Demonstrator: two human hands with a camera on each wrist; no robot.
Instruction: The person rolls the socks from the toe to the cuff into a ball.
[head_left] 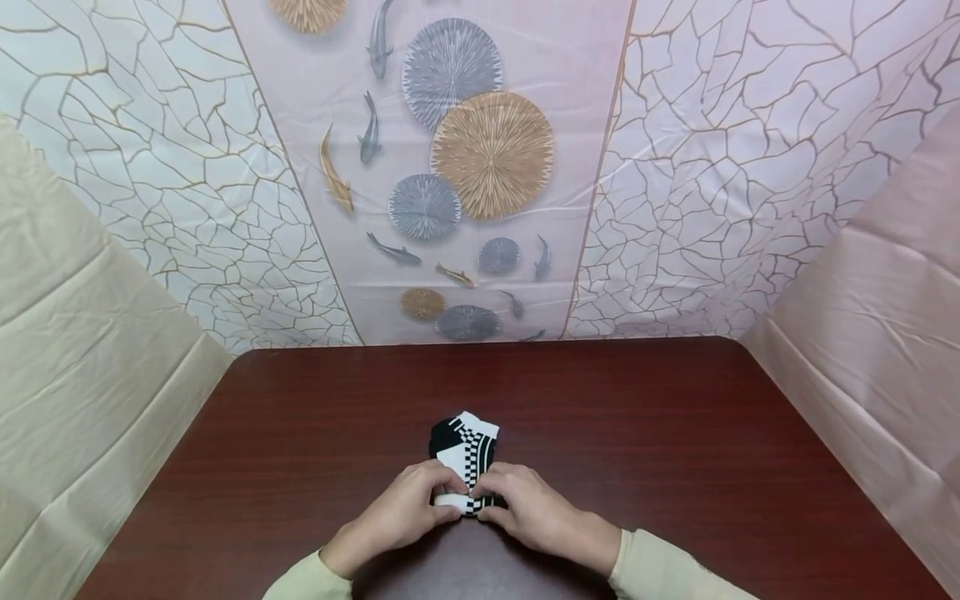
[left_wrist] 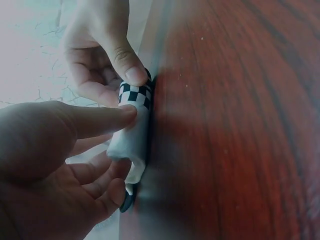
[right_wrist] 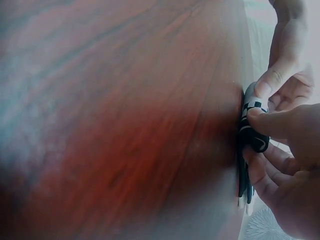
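A sock [head_left: 452, 458], black and white with a checkered band, lies flat on the table in front of me. Its near end is turned over into a thick fold. My left hand [head_left: 408, 507] pinches the left part of that fold, thumb on the near side and fingers on top. On the right part, my right hand [head_left: 534, 508] grips in the same way. Close up in the left wrist view, the folded sock [left_wrist: 132, 127] shows white with black checks between both thumbs. The right wrist view shows the black end of the fold [right_wrist: 255, 139] under my right thumb.
The dark red-brown wooden table [head_left: 315, 417] has a straight far edge. Behind it hangs a patterned cloth [head_left: 480, 275] with fish and round leaf shapes. Beige cloth [head_left: 90, 333] closes the left side, and similar cloth [head_left: 870, 333] the right.
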